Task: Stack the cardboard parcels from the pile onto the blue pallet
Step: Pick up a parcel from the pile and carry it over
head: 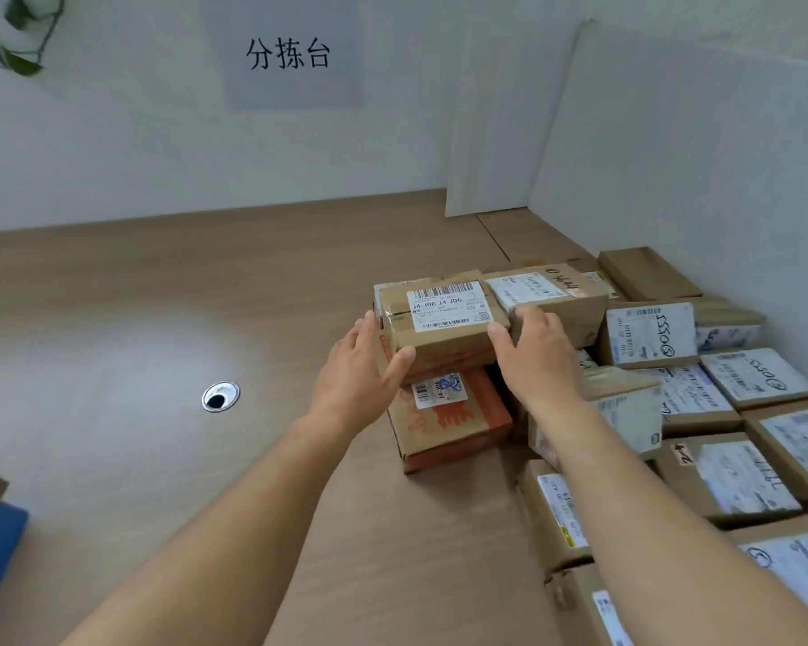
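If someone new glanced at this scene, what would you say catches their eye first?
At centre, the left hand and right hand grip a brown cardboard parcel with a white barcode label, over an orange-printed cardboard box. Labelled cardboard parcels crowd the right of the wooden table.

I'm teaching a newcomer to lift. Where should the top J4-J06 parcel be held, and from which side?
Take the J4-J06 parcel by its two short ends, one hand from each side, as the left hand and right hand do. It lies level on the orange-printed box; a neighbouring parcel crowds its right rear, so keep that hand near the front corner.
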{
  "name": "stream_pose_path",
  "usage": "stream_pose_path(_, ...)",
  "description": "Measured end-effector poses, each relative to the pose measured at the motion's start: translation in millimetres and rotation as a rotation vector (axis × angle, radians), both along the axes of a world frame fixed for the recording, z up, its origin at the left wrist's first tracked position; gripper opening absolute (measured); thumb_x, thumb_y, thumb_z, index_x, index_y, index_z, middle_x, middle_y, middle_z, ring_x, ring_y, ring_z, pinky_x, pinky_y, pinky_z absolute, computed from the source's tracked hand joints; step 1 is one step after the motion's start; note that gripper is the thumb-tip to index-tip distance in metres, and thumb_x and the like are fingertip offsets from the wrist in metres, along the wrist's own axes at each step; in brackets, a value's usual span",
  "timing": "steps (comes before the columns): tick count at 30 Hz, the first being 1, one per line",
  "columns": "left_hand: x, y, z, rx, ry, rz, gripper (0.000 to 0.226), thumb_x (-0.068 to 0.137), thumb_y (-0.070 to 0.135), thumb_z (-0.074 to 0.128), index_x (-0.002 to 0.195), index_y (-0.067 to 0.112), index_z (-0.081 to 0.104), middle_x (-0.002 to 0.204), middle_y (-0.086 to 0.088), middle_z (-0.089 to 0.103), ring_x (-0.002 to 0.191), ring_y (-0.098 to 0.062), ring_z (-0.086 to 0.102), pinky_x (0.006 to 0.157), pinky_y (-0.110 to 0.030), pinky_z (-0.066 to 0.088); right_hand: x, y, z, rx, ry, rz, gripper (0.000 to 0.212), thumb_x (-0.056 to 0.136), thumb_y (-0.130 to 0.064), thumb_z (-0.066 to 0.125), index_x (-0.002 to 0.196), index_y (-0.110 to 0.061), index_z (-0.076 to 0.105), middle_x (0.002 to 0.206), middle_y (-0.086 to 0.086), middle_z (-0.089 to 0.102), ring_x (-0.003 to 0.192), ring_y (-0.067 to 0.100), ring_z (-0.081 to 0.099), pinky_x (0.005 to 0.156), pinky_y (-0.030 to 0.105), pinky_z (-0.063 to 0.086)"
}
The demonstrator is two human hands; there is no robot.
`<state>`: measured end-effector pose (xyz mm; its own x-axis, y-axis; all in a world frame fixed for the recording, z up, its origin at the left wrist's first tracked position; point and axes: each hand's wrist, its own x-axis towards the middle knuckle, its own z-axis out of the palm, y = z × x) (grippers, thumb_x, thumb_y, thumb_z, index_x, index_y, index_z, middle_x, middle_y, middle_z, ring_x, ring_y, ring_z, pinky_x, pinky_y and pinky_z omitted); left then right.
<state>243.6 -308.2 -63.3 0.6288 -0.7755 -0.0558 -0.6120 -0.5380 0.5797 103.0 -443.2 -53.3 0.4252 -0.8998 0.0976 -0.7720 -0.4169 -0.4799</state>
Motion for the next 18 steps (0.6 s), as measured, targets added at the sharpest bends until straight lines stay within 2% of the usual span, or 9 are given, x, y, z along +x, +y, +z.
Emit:
stream_pose_path(3, 3, -21, -3, -0.014, 0.116, 0.037, 0.061, 0.098, 0.046, 0.038, 0.148, 0.014, 0.023, 0.150, -0.004, 0.036, 0.137, -0.022, 0.033, 0.104, -0.032, 0.031, 9, -21, -10, 0.039, 0.009, -0.004, 0.038, 0.097, -0.041, 0.040, 0.118, -0.011, 0.050, 0.111, 0.007, 0.055, 0.091, 0.020, 0.050, 0.073, 0.030, 0.037)
stream_pose_path(6, 6, -34, -14, -0.064, 0.292, 0.078, 0.046, 0.098, 0.044, 0.036, 0.139, 0.022, 0.038, 0.134, -0.002, 0.054, 0.124, -0.025, 0.049, 0.096, -0.033, 0.039, 18, -27, -17, 0.052, -0.018, -0.001, 0.032, 0.098, -0.040, 0.041, 0.108, -0.011, 0.052, 0.102, 0.003, 0.058, 0.085, 0.018, 0.049, 0.069, 0.030, 0.037)
stream_pose_path(8, 9, -37, -23, -0.127, 0.360, 0.111, 0.039, 0.099, 0.041, 0.037, 0.134, 0.025, 0.043, 0.126, 0.001, 0.058, 0.116, -0.022, 0.053, 0.091, -0.031, 0.041, 21, -24, -20, 0.071, -0.037, 0.006, 0.030, 0.097, -0.040, 0.043, 0.102, -0.011, 0.051, 0.096, 0.002, 0.057, 0.083, 0.018, 0.050, 0.065, 0.029, 0.035)
stream_pose_path(11, 11, -31, -27, -0.222, 0.429, 0.177, 0.035, 0.098, 0.032, 0.039, 0.131, 0.027, 0.048, 0.122, 0.007, 0.058, 0.111, -0.014, 0.052, 0.084, -0.026, 0.037, 21, -17, -25, 0.169, -0.124, 0.025, 0.027, 0.095, -0.038, 0.048, 0.096, -0.011, 0.049, 0.094, 0.003, 0.057, 0.083, 0.019, 0.053, 0.059, 0.029, 0.032)
stream_pose_path(12, 10, -27, -26, -0.245, 0.442, 0.178, 0.035, 0.098, 0.030, 0.039, 0.132, 0.027, 0.048, 0.121, 0.008, 0.058, 0.109, -0.012, 0.052, 0.084, -0.025, 0.038, 20, -14, -25, 0.246, -0.188, 0.030, 0.026, 0.095, -0.037, 0.049, 0.100, -0.011, 0.049, 0.100, 0.004, 0.057, 0.085, 0.018, 0.053, 0.061, 0.029, 0.034)
stream_pose_path(14, 7, -19, -24, -0.275, 0.474, 0.153, 0.038, 0.099, 0.026, 0.040, 0.137, 0.027, 0.044, 0.120, 0.008, 0.057, 0.104, -0.009, 0.051, 0.087, -0.026, 0.041, 16, -10, -25, 0.428, -0.303, 0.057, 0.036, 0.096, -0.033, 0.049, 0.125, -0.012, 0.044, 0.123, 0.003, 0.055, 0.102, 0.017, 0.053, 0.077, 0.029, 0.041)
stream_pose_path(16, 4, -13, -23, -0.283, 0.499, 0.122, 0.043, 0.099, 0.022, 0.041, 0.141, 0.030, 0.037, 0.120, 0.011, 0.056, 0.104, -0.009, 0.051, 0.094, -0.030, 0.043, 12, -6, -23, 0.510, -0.295, 0.122, 0.054, 0.098, -0.030, 0.044, 0.147, -0.020, 0.025, 0.142, 0.000, 0.043, 0.127, 0.022, 0.042, 0.100, 0.037, 0.037)
stream_pose_path(18, 1, -7, -21, -0.272, 0.520, 0.075, 0.049, 0.098, 0.017, 0.042, 0.143, 0.033, 0.030, 0.121, 0.013, 0.055, 0.101, -0.007, 0.052, 0.094, -0.028, 0.043, 8, -2, -22, 0.516, -0.227, 0.185, 0.061, 0.098, -0.029, 0.042, 0.152, -0.027, 0.013, 0.150, -0.001, 0.036, 0.135, 0.023, 0.034, 0.111, 0.045, 0.030)
